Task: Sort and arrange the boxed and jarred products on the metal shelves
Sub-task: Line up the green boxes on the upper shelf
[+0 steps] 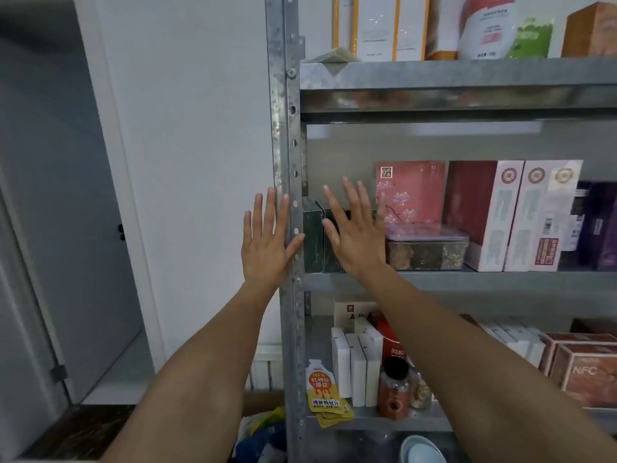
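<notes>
Left hand (pixel 267 243) and right hand (pixel 354 240) splayed, grasping nothing; dark green boxes (pixel 313 245) stand between, behind them.

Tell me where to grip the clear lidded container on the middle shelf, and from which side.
Probably from the front, its only open side. The clear container lies flat and low, with the pink floral box behind it and a white and red box close at its right end. Pinch the front lid rim, thumb on top, and draw it out.

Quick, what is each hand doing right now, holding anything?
Left hand: open, fingers spread, holding nothing.
Right hand: open, fingers straight, before the dark boxes, holding nothing.
</notes>
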Motion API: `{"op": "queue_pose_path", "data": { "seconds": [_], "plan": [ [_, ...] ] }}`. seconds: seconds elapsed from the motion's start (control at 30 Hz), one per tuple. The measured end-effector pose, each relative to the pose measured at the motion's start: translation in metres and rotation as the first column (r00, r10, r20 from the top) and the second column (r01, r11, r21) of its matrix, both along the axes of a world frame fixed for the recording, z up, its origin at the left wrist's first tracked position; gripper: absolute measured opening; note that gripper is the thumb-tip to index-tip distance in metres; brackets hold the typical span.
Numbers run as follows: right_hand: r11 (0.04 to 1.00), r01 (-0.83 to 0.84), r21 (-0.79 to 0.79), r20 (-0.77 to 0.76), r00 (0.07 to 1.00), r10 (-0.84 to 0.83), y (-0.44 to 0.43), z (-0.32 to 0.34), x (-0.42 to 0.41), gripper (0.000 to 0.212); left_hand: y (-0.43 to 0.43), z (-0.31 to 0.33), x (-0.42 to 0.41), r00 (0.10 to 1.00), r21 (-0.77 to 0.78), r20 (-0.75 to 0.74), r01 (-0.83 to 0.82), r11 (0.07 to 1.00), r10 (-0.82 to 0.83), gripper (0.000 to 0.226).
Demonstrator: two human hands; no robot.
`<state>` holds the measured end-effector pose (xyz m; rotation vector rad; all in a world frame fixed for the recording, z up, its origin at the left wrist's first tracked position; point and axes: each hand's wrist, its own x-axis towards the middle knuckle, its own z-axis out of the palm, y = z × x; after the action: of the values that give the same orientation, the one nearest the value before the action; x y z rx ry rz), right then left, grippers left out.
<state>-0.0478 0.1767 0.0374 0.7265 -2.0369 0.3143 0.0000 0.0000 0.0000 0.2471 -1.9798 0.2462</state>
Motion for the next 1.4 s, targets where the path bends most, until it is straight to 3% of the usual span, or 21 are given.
{"op": "queue_pose_path", "data": {
  "seconds": [0.13,0.27,0.4,0.57,0.83,0.93,1.03,1.13,1.27,1.4],
  "plan": [
    [0.981,0.071,0.178,0.015,0.997,-0.075,-0.021,0.01,0.002,0.056,-0.003,0.001,0.004,0.999,-0.009,0.041,-0.018,1.0,0.019,0.07],
    [0.978,0.08,0.194,0.03,0.996,-0.087,-0.029,0.006,0.001,0.057,-0.01,0.0,0.004,0.996,-0.01,0.089,0.001,1.0,0.0,0.068],
    [0.995,0.057,0.081,-0.015,0.998,-0.056,-0.032,0.002,0.006,0.053,-0.01,-0.001,0.003,0.996,0.002,0.085,0.012,1.0,-0.012,0.068],
    [0.979,-0.034,-0.203,-0.131,0.991,0.007,-0.036,-0.019,0.01,0.038,-0.012,-0.003,0.002,0.995,0.028,0.091,0.032,0.999,-0.035,0.067],
    [0.907,-0.176,-0.384,-0.302,0.952,0.056,-0.041,-0.063,0.015,0.046,-0.013,-0.006,0.006,0.993,0.034,0.088,0.073,0.997,-0.075,0.065],
    [0.914,-0.148,-0.377,-0.264,0.963,0.047,-0.036,-0.101,0.021,0.042,-0.013,-0.008,0.007,0.994,0.028,0.093,0.046,0.999,-0.049,0.065],
    [0.897,-0.117,-0.427,-0.194,0.98,0.035,-0.04,-0.121,0.028,0.053,-0.014,-0.007,0.007,0.995,0.024,0.096,0.038,0.999,-0.04,0.067],
    [0.859,-0.106,-0.501,-0.127,0.991,0.049,-0.044,-0.109,0.036,0.044,-0.014,-0.007,0.007,0.994,0.023,0.102,0.023,0.999,-0.025,0.07],
    [0.825,-0.104,-0.556,-0.025,0.994,0.109,-0.048,-0.093,0.046,0.061,-0.013,-0.009,0.008,0.993,0.029,0.114,0.04,0.999,-0.043,0.067],
    [0.751,-0.13,-0.648,0.028,0.981,0.194,-0.051,-0.083,0.06,0.055,-0.01,-0.008,0.01,0.99,0.036,0.126,0.056,0.998,-0.06,0.066]
  ]
}}
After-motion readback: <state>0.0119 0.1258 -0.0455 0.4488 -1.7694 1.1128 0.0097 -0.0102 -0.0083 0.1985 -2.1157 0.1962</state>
